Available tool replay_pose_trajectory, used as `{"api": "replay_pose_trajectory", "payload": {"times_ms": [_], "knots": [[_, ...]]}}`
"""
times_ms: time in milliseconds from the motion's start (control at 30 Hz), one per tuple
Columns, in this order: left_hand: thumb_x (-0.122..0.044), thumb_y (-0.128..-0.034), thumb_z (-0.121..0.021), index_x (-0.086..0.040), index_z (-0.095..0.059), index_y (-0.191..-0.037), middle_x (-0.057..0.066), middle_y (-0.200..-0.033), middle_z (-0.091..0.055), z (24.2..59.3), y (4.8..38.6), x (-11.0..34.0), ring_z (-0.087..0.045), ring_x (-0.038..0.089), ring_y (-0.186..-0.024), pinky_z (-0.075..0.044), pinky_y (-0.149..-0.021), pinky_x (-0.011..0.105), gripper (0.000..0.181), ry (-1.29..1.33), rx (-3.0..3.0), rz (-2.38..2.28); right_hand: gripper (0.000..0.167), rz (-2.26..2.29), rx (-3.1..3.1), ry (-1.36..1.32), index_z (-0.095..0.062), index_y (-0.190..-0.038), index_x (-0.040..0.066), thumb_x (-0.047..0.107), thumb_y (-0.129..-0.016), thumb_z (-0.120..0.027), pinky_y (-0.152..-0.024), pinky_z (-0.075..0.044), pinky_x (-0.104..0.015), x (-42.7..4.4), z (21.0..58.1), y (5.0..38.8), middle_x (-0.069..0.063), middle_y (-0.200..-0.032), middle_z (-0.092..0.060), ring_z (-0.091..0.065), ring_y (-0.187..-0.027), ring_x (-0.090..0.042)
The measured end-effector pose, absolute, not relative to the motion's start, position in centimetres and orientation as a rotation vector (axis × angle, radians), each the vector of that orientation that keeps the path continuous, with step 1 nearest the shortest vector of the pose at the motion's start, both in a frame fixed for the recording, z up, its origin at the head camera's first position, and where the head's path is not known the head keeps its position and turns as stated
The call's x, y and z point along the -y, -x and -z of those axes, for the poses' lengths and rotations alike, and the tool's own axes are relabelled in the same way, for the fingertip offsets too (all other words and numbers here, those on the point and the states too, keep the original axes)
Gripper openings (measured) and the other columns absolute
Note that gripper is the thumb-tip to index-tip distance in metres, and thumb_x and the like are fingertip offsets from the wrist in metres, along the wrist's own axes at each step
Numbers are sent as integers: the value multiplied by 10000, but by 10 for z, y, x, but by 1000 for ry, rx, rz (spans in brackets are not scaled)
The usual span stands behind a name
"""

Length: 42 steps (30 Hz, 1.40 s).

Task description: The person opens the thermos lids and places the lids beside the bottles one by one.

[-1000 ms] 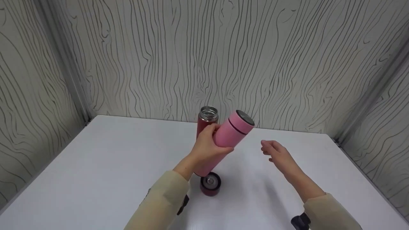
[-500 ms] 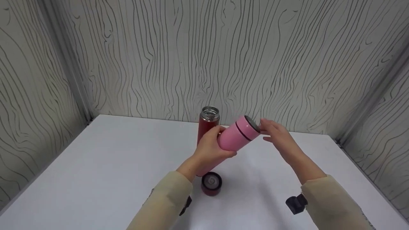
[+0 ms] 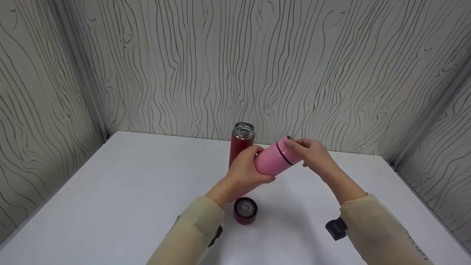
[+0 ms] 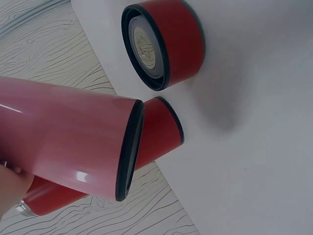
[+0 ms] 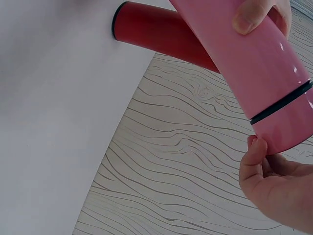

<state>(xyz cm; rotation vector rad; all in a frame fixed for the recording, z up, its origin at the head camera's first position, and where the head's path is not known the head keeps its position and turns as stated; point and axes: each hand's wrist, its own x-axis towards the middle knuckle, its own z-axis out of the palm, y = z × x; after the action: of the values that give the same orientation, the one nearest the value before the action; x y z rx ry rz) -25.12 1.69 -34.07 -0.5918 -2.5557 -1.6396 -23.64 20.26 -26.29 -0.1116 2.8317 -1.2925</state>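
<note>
My left hand point(image 3: 245, 170) grips the body of a pink thermos point(image 3: 271, 161), tilted with its capped end up and to the right. At that end my right hand point(image 3: 312, 155) holds the pink thermos lid point(image 5: 288, 125), thumb at its edge and fingers bent over the top. A thin black ring marks the seam between lid and body. Behind the left hand stands an uncapped red thermos point(image 3: 240, 149) with a bare steel mouth, its lower part hidden. Below the pink thermos, a red cap point(image 4: 183, 41) lies on the table, its hollow side facing up.
The white table point(image 3: 128, 191) reaches back to a wall panel point(image 3: 176, 73) with a wood-grain pattern. Similar panels stand at left and right. A dark wrist device point(image 3: 336, 229) is strapped at the right sleeve.
My right hand has come in from the right and up, and now holds the pink lid. The left hand has shifted slightly right with the pink thermos, which leans further over.
</note>
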Motion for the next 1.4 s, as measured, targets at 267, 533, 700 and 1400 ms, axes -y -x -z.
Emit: {"api": "replay_pose_trajectory", "payload": {"times_ms": [267,533,700,1400], "knots": [[-275,-693,-818,-329,-475,-1171,-145,-1088,-554,338,250,-13,-529,98,-1034,-506,-879,360,591,580,2607,1599,661,1318,-2882,149,-476,-1299,-27,504,-906,-503,-959,-459,-462,-199,266,237,-210,-1274,-534,-510,-1160,-322],[-340,-680,-805,-263,-504,-1166,-102,-1052,-593,337,252,-10,-548,99,-985,-498,-846,341,576,625,2654,1446,597,1304,-2859,324,-382,-1384,-21,339,-927,-516,-1015,-402,-519,-201,267,236,-226,-1348,-463,-451,-1218,-349],[-347,-681,-807,-259,-498,-1177,-96,-1066,-594,338,252,-11,-552,101,-984,-497,-852,351,591,613,2640,1411,646,1300,-2834,336,-321,-1423,2,379,-929,-497,-1010,-410,-512,-201,263,235,-221,-1384,-424,-429,-1243,-360],[-386,-681,-785,-268,-517,-1158,-100,-1026,-603,335,249,-9,-558,95,-948,-492,-816,343,560,622,2668,1448,643,1151,-2870,331,-337,-1399,7,403,-917,-494,-994,-417,-524,-196,249,229,-220,-1357,-442,-460,-1212,-363]]}}
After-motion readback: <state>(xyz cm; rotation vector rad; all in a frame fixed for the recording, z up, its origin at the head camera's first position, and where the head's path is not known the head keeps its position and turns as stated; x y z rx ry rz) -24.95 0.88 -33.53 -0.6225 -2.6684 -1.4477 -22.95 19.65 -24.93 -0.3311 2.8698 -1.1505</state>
